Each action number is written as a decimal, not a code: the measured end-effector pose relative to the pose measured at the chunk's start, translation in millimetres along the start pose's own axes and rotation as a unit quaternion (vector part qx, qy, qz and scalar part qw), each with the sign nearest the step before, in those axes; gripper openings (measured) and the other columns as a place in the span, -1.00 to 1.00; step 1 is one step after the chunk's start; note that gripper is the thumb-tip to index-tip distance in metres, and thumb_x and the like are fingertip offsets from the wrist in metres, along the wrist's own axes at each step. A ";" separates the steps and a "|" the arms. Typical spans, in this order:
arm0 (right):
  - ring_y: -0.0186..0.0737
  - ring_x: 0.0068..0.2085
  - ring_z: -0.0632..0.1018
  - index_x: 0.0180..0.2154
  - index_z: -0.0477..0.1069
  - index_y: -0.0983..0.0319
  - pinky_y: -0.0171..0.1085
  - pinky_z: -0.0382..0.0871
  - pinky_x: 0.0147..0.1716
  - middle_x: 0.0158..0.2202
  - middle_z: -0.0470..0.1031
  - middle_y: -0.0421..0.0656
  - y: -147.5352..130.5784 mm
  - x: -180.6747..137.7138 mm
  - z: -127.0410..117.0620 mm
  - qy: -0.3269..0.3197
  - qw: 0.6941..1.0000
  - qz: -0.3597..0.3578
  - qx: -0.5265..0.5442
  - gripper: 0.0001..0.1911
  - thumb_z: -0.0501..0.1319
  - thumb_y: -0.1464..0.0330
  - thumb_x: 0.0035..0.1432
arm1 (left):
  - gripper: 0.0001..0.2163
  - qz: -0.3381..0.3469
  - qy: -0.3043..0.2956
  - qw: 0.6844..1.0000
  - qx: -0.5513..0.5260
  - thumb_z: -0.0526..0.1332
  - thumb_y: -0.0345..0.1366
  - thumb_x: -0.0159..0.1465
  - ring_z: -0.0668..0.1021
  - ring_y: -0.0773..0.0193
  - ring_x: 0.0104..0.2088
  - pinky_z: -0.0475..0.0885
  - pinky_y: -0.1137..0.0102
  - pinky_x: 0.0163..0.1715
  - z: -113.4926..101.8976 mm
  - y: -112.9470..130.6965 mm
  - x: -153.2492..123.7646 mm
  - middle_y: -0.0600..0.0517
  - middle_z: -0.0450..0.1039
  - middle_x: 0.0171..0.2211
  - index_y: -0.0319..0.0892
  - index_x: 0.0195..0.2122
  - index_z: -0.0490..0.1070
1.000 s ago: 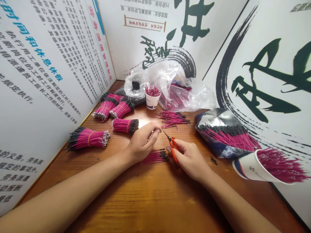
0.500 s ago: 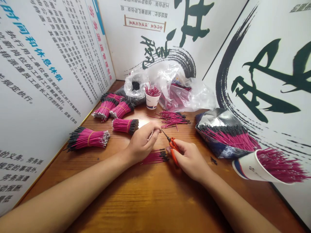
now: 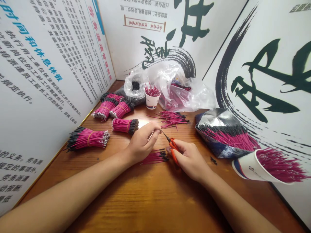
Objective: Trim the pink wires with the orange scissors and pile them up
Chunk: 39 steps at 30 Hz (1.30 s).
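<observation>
My right hand (image 3: 188,157) is closed round the orange handles of a pair of scissors (image 3: 173,144). Their dark blades point up and left, with the tip at the fingertips of my left hand (image 3: 145,140). Those left fingers are pinched together; what is between them is too small or hidden to make out. Just below both hands lies a row of short pink wires with black ends (image 3: 155,157), partly covered by my left hand. Beyond the scissors is a loose pile of pink and black wires (image 3: 173,119).
Banded wire bundles (image 3: 88,138) lie on the left. A paper cup of wires (image 3: 152,100) stands before clear plastic bags (image 3: 191,97). To the right are an open foil bag of wires (image 3: 218,149), a tipped paper cup (image 3: 250,165) and small black bits (image 3: 213,160). Printed panels enclose the table (image 3: 155,200).
</observation>
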State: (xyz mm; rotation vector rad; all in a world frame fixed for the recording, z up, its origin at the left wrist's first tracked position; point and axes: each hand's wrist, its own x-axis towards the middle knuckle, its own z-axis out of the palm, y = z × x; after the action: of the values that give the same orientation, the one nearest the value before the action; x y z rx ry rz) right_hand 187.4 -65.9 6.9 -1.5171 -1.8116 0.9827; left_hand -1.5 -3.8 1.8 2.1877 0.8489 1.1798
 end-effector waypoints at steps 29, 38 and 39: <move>-0.31 -0.48 0.36 -0.29 0.40 0.23 -0.34 0.20 -0.47 -0.47 0.40 -0.25 30.9 19.0 -19.6 0.166 0.986 -0.011 -0.022 -0.77 0.14 0.20 0.26 | -0.82 -0.045 -0.200 0.956 0.210 0.04 -0.32 0.34 0.49 0.27 -0.39 0.24 0.41 -0.39 -0.9 5.7 -1.8 0.04 0.51 -0.40 -0.17 -0.34 0.41; -0.25 -0.40 0.42 -0.34 0.37 0.21 -0.33 0.21 -0.37 -0.40 0.46 -0.20 24.0 25.1 -22.2 0.124 0.982 -0.037 -0.137 -0.80 0.09 0.24 0.26 | -0.80 -0.054 -0.196 0.959 0.197 0.04 -0.30 0.35 0.47 0.29 -0.45 0.19 0.42 -0.43 -0.5 3.2 -2.7 0.06 0.50 -0.45 -0.15 -0.33 0.44; -0.25 -0.40 0.42 -0.35 0.35 0.20 -0.33 0.21 -0.37 -0.39 0.46 -0.20 22.7 26.0 -21.0 0.117 0.982 -0.042 -0.141 -0.79 0.08 0.24 0.27 | -0.80 -0.051 -0.199 0.959 0.196 0.04 -0.30 0.35 0.47 0.29 -0.45 0.19 0.42 -0.43 -0.4 2.9 -3.0 0.06 0.50 -0.45 -0.15 -0.34 0.43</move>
State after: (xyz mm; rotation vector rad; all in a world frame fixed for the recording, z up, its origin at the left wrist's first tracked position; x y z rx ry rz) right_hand 212.1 -34.9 -0.7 -1.6286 -1.8825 0.4982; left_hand -2.3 -7.9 2.4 2.5345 1.0660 0.5180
